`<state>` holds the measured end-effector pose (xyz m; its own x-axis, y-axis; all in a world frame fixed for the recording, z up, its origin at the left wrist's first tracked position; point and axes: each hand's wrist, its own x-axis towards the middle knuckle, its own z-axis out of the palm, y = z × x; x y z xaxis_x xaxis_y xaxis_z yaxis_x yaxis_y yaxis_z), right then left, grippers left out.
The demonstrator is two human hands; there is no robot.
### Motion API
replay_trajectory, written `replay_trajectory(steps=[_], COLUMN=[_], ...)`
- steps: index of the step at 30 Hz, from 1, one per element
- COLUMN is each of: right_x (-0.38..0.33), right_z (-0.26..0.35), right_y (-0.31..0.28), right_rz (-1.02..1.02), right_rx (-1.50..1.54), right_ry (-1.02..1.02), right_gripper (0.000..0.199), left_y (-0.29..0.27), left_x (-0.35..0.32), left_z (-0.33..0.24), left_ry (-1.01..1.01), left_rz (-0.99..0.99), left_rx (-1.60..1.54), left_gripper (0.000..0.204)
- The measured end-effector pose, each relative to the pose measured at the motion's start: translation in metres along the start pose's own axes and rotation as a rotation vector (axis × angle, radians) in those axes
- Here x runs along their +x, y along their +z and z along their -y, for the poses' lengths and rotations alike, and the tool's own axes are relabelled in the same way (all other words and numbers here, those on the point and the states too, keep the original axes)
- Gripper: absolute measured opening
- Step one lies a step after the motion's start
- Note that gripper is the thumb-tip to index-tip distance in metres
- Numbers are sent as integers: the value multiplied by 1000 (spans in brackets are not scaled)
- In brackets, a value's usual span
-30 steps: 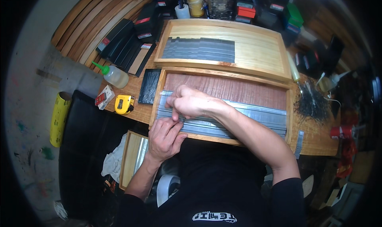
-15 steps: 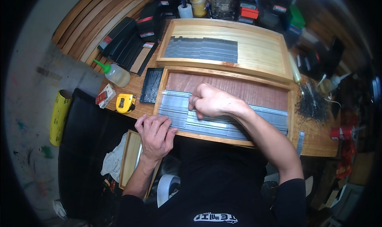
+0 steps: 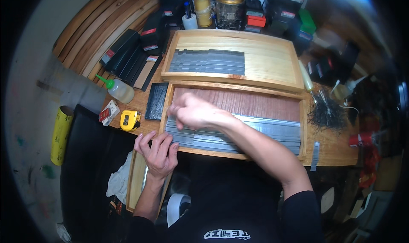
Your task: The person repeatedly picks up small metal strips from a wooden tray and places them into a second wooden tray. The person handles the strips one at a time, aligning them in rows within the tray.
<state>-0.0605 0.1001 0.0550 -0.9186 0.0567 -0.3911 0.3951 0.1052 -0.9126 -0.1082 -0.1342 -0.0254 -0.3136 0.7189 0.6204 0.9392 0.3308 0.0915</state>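
A shallow wooden tray (image 3: 232,86) lies on the bench before me, its reddish floor partly covered by rows of grey strips (image 3: 264,128). My right hand (image 3: 191,112) reaches across to the left end of the rows; its fingers look bent but are smeared by motion, so anything they hold is hidden. At the tray's front left corner rests my left hand (image 3: 157,154), fingers bent and apart, fingertips against the rim, with nothing seen in them. Behind stands a second wooden tray (image 3: 272,57) with darker grey strips (image 3: 208,62) on its left part.
Left of the trays are a black slab (image 3: 156,101), a yellow tape measure (image 3: 129,120) and a green-tipped squeeze bottle (image 3: 120,91). To the right lie a dark bristly bundle (image 3: 327,113) and a short grey strip (image 3: 315,156). Black boxes (image 3: 153,38) and jars (image 3: 230,11) line the back.
My right hand has moved left along the strips to the tray's left end. The left hand stays at the corner. The whole view has shifted slightly.
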Motion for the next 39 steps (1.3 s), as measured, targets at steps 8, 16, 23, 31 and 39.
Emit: replay_trajectory(steps=[8,16,23,31,39], right_x=[-43,-34,-26,-31,-35], right_z=[-5,-47,-36,-15,-29], right_y=[-110,-175,-159,-170,-182], right_rz=[-845,-770,-871,-727,-789], right_rx=[-329,-579,-534,-619,-685], right_ry=[-251,142,170,349,233], right_gripper=[27,27,35,64,36], left_y=[-29,-29,10,20,20], left_x=[15,36,54,54,56], left_z=[-33,-30,-5,-5,-9], left_ry=[-35,-25,-176,-170,-167], left_rz=[311,252,-26,-95,-97], left_rx=[144,64,-228,-254,-251], left_gripper=[46,44,17,21,14])
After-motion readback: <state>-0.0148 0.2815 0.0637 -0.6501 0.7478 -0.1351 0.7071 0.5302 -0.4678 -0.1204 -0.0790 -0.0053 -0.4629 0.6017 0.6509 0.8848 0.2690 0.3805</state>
